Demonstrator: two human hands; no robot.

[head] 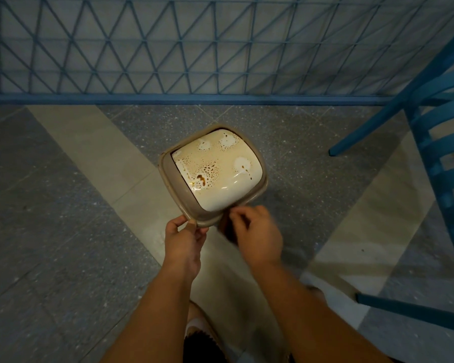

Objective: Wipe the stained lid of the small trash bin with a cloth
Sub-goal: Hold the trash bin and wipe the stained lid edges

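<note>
Both hands at bin rim

We see a glossy, smooth white plastic lid catching highlights under its dried brown stains, set in a matt taupe plastic rim. The floor looks like speckled grey stone beside smooth pale tiles. The chair and lattice fence wear blue paint.

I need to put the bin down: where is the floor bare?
Bare floor lies left of the bin, up to the blue fence. The right is crowded by the blue chair.
</note>
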